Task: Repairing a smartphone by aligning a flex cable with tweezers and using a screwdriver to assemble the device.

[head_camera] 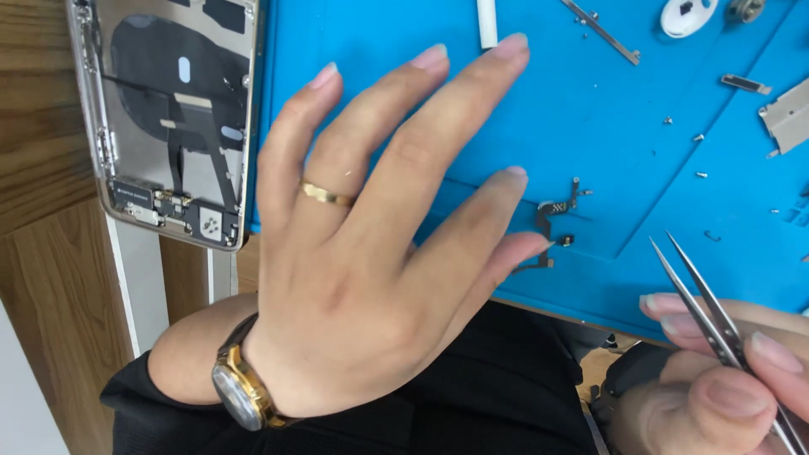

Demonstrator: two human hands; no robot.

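My left hand [371,244] hovers flat over the blue work mat [590,109], fingers spread and holding nothing; it wears a gold ring and a wristwatch. Its thumb tip is right beside a small black flex cable part [549,221] lying on the mat. My right hand [725,383] is at the bottom right, gripping metal tweezers [699,291] whose tips point up-left, a little right of the flex cable. An opened phone housing [168,118] with exposed inner parts lies at the upper left, half on the mat's edge.
Tiny screws [699,175] lie scattered on the mat's right side. A thin metal strip [602,32], a white round part [687,15], a white stick [487,24] and a metal bracket [788,114] lie along the top. Wooden table [42,168] at left.
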